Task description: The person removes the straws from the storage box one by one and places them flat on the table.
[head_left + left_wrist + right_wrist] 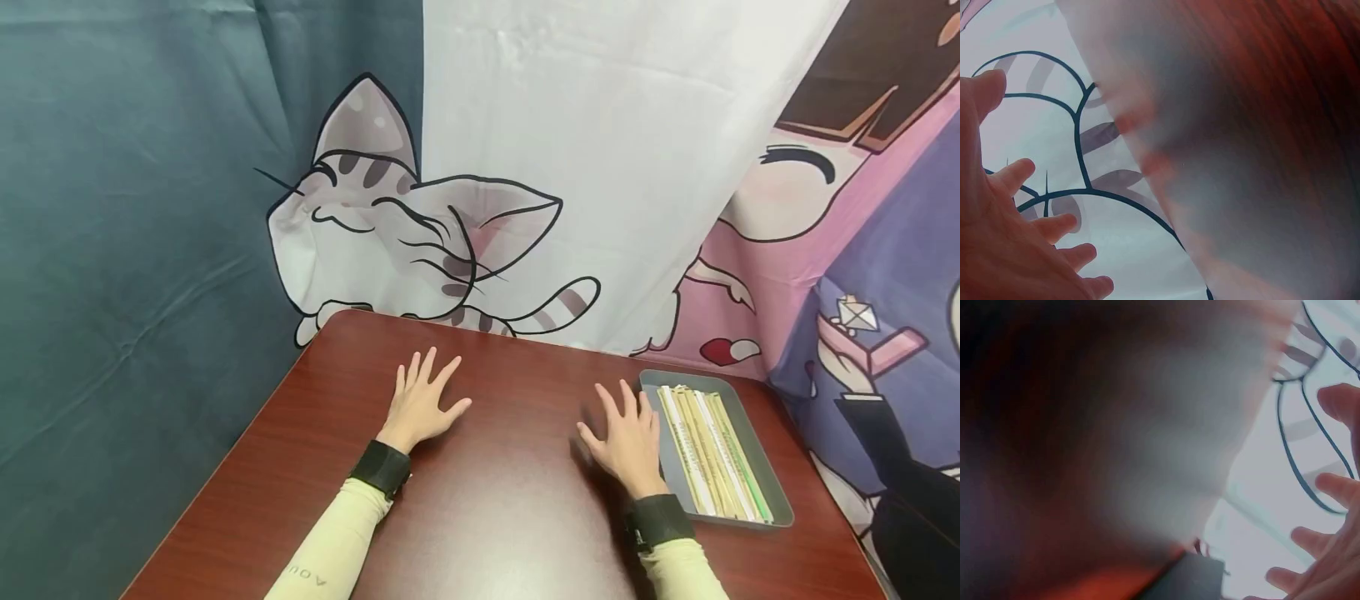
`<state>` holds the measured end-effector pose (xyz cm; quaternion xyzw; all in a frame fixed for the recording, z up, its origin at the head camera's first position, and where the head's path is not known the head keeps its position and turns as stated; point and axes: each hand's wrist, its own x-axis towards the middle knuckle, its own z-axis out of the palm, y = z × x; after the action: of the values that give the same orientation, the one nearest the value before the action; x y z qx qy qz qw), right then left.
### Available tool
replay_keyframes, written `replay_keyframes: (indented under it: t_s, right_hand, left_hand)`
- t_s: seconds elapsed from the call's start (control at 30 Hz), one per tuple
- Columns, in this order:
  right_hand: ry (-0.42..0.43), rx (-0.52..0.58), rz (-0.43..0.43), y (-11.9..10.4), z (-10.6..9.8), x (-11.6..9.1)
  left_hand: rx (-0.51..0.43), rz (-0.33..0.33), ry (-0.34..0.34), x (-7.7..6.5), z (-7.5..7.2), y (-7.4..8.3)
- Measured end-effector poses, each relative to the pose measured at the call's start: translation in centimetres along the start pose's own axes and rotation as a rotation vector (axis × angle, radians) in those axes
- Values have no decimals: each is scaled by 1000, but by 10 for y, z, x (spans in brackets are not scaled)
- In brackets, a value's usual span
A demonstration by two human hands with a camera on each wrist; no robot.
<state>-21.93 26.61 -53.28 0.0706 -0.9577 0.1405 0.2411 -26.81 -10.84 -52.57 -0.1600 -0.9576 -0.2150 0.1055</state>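
Observation:
My left hand (420, 408) is over the left half of the brown table with its fingers spread, holding nothing. On the right, my other hand (626, 437) also has its fingers spread and nothing in its grasp. Just beside it, a grey tray (772, 483) holds several long, thin paper-wrapped sticks (708, 450), white, yellowish and one with a green edge. In the left wrist view the left palm and fingers (1013, 178) are seen from below. The right wrist view catches the right fingers (1335, 487) and a dark corner of the tray (1194, 578).
The reddish-brown table (487, 500) meets a hanging cloth (630, 125) at its far edge, printed with a cat and cartoon figures. A plain blue-green cloth (127, 208) hangs along the left side. The tray stands near the table's right edge.

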Motion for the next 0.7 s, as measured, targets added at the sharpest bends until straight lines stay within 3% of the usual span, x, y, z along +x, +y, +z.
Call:
replay_keyframes:
  t_s: [0.13,0.23,0.37,0.5,0.7]
  right_hand:
    - [87,13,18,26,-32,4]
    - [83,-20,102,60,-62,1]
    - [-19,-54,298,110,-93,-14]
    - [-125,-67,482,147,-108,-31]
    - [-283,-75,607,172,-111,-45]
  left_hand:
    - [-5,-3,-2,0,-3,-1]
    - [-3,-5,-1,0,-5,-1]
    - [-1,5,20,-1,-7,0]
    - [6,8,20,-3,-6,-1]
    - [-5,11,19,-5,-1,-3]
